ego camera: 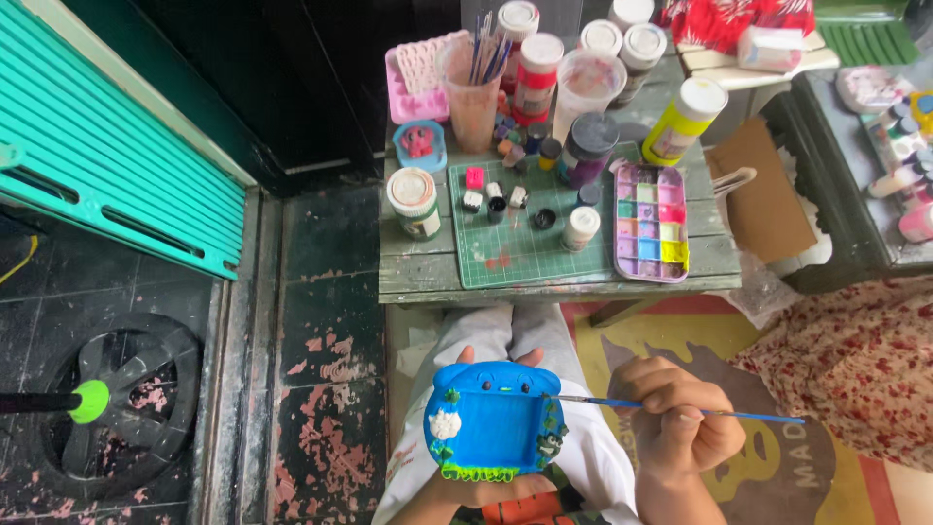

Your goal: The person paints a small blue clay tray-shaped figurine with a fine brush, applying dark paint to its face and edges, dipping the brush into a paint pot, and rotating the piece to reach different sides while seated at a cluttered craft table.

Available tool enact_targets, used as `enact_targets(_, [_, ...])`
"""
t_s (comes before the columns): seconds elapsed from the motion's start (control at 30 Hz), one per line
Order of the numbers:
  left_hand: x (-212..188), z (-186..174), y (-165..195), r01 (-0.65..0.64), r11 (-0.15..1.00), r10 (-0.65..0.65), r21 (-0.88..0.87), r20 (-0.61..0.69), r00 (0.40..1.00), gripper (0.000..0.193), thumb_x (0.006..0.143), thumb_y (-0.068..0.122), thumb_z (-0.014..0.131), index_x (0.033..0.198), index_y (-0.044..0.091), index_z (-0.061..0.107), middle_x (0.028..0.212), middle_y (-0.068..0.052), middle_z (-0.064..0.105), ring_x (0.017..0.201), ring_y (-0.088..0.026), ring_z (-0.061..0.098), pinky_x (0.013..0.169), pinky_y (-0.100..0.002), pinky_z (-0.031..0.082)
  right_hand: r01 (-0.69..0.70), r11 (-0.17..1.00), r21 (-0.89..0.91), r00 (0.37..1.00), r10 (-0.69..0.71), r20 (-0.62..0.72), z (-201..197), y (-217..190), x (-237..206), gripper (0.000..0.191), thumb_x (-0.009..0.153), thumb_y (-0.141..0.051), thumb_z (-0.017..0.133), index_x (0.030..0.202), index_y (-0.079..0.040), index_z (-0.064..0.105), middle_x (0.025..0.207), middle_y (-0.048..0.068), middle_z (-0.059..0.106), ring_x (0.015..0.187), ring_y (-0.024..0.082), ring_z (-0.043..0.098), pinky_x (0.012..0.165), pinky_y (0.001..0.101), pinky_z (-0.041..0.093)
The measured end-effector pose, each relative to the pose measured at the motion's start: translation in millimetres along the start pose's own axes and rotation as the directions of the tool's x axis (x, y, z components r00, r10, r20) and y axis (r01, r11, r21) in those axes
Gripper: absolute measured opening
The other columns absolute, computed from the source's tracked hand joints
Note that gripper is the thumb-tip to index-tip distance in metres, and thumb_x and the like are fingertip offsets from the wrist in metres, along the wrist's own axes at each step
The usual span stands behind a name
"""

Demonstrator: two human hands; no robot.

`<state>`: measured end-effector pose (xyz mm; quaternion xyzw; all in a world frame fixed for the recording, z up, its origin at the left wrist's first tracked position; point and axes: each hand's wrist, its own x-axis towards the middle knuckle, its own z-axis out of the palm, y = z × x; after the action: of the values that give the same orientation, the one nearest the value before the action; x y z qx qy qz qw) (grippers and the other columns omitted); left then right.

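My left hand [486, 486] holds a blue painted tray-shaped craft piece [494, 420] from beneath, over my lap. The piece has a white cloud, green grass along its near edge and small green figures at its corners. My right hand [675, 413] grips a thin blue paintbrush [671, 408], whose tip touches the upper right rim of the blue piece.
A low wooden table [428, 272] stands ahead with a green cutting mat [525, 248], a paint palette [652, 222], several paint bottles and jars, a cup of brushes [472, 92] and a pink mould [416, 83]. A teal shutter [107, 146] lies left; floral cloth [855, 369] right.
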<state>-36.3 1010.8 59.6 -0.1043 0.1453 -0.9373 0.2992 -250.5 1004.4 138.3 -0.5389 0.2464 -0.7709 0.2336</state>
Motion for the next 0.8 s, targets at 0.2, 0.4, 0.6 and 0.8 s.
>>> enact_targets(0.2, [23, -2, 12, 0.081, 0.997, -0.081, 0.009, 0.026, 0.996, 0.094, 0.104, 0.080, 0.036, 0.168, 0.011, 0.029, 0.149, -0.024, 0.056, 0.131, -0.044, 0.059, 0.113, -0.060, 0.049, -0.023, 0.990, 0.137, 0.997, 0.033, -0.071, 3, 7, -12, 0.029, 0.114, -0.021, 0.050, 0.096, 0.002, 0.052, 0.074, 0.017, 0.060, 0.061, 0.023, 0.056, 0.056, 0.0380, 0.046])
enact_targets(0.4, [17, 39, -5, -0.275, 0.388, 0.119, 0.880, 0.249, 0.961, 0.096, 0.098, 0.072, 0.052, 0.166, 0.010, 0.025, 0.149, -0.020, 0.051, 0.136, -0.039, 0.051, 0.123, -0.062, 0.022, 0.060, 0.994, 0.088, 0.981, -0.043, -0.189, 5, 22, -18, 0.034, 0.115, -0.030, 0.045, 0.095, -0.003, 0.047, 0.065, 0.011, 0.054, 0.048, 0.016, 0.048, 0.046, 0.0323, 0.042])
enact_targets(0.6, [4, 44, -22, -0.279, 0.178, 0.242, 0.943, 0.233, 0.942, 0.094, 0.091, 0.058, 0.074, 0.162, 0.014, 0.029, 0.152, -0.012, 0.053, 0.138, -0.027, 0.052, 0.131, -0.056, 0.008, 0.129, 0.991, 0.020, 0.957, -0.120, -0.263, 8, 29, -17, 0.038, 0.114, -0.037, 0.043, 0.094, -0.005, 0.041, 0.063, 0.007, 0.043, 0.046, 0.015, 0.039, 0.043, 0.0300, 0.033])
enact_targets(0.8, [-1, 30, -25, -0.168, 0.586, 0.186, 0.793, 0.070, 0.980, 0.111, 0.085, 0.052, 0.085, 0.167, 0.012, 0.022, 0.135, -0.002, 0.060, 0.125, -0.013, 0.054, 0.134, -0.050, 0.011, 0.184, 0.983, 0.010, 0.976, -0.182, -0.119, 26, 16, -5, 0.042, 0.109, -0.032, 0.050, 0.082, -0.002, 0.041, 0.059, 0.008, 0.045, 0.049, 0.016, 0.043, 0.044, 0.0332, 0.036])
